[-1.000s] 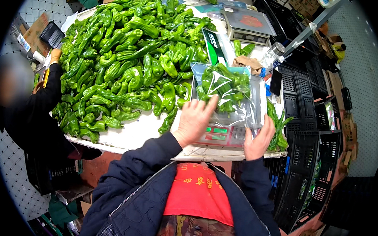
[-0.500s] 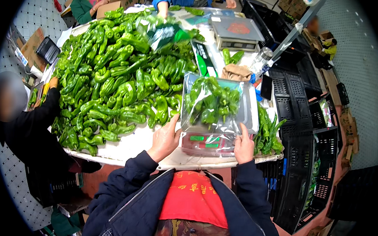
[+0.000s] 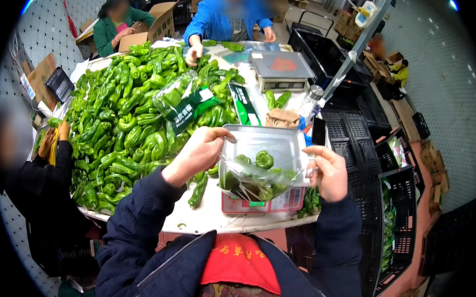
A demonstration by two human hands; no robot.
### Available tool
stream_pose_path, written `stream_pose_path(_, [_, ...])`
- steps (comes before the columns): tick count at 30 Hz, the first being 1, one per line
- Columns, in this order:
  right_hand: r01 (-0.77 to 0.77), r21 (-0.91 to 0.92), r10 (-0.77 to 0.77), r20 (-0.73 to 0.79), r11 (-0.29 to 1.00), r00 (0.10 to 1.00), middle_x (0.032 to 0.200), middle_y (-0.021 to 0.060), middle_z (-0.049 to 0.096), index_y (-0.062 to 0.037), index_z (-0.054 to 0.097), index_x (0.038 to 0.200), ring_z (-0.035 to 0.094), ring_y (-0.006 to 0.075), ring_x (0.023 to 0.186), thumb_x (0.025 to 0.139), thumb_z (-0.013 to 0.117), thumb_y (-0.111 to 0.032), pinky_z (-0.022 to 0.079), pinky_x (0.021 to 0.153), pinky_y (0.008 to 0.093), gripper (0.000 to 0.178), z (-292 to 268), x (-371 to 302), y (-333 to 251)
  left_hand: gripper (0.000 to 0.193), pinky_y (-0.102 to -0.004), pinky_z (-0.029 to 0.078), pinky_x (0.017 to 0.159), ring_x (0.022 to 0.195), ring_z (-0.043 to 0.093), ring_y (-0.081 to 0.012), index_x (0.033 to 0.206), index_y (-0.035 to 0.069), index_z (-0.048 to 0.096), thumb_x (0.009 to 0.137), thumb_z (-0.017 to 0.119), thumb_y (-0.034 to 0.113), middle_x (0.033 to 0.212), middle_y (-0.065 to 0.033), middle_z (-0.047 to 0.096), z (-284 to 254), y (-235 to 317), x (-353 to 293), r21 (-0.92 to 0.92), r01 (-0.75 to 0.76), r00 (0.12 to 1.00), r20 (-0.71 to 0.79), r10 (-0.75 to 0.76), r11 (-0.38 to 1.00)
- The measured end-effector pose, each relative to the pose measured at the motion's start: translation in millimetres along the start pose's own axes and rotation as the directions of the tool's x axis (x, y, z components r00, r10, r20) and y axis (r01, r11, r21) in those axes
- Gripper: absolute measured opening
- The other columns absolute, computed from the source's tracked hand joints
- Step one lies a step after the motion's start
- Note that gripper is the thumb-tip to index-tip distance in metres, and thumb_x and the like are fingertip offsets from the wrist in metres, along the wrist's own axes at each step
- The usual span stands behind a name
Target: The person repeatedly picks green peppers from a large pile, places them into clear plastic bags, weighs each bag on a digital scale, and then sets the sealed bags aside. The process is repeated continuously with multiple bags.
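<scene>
A clear plastic bag of green peppers (image 3: 265, 160) hangs between my two hands, in front of a pink-based digital scale (image 3: 235, 204) with a metal pan. The bag's upper side is pulled wide, and the peppers sit low in it. My left hand (image 3: 204, 151) pinches the bag's left edge, with thumb and fingers together. My right hand (image 3: 329, 172) is closed on its right edge, fingers curled in. Part of the scale's display is hidden behind the bag. Loose green peppers (image 3: 107, 125) lie heaped to the left of my left hand.
A filled bag with a green label (image 3: 189, 105) lies on the heap. Across the table stand another scale (image 3: 281, 67) and a person in blue. A person in dark clothes handles peppers at the left. Black crates (image 3: 395, 232) stack up at the right; a phone (image 3: 318, 132) lies nearby.
Both my hands have moved up from the bag's near end, lifting its edges off the scale. The labelled bag, held by the person across, now lies on the heap, released.
</scene>
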State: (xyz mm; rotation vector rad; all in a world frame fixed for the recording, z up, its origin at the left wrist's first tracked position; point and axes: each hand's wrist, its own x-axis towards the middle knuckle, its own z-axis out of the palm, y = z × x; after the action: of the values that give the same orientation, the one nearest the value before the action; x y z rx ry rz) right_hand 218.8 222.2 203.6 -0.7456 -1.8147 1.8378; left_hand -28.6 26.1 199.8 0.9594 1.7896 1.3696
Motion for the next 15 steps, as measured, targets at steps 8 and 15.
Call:
stream_pose_path(8, [0.179, 0.064, -0.165, -0.174, 0.982, 0.971, 0.076, 0.006, 0.064, 0.0015, 0.066, 0.114, 0.059, 0.01, 0.056, 0.097, 0.046, -0.004, 0.05, 0.054, 0.0226, 0.026, -18, 59, 12, 0.032, -0.0256, 0.054, 0.058, 0.061, 0.066, -0.0154, 0.112, -0.006, 0.064, 0.091, 0.042, 0.002, 0.073, -0.0084, 0.066, 9, 2, 49, -0.223, -0.161, 0.982, -0.13, 0.135, 0.961])
stream_pose_path(15, [0.126, -0.23, -0.199, -0.331, 0.965, 0.922, 0.071, 0.0042, 0.061, -0.0049, 0.056, 0.132, 0.057, 0.0072, 0.059, 0.098, 0.046, 0.001, 0.048, 0.056, 0.0248, 0.036, -23, 8, 142, 0.044, -0.0284, 0.047, 0.057, 0.058, 0.056, -0.0118, 0.129, 0.004, 0.056, 0.087, 0.055, -0.006, 0.062, -0.0021, 0.051, 64, -135, 1, 0.201, -0.14, 0.936, -0.292, 0.195, 0.97])
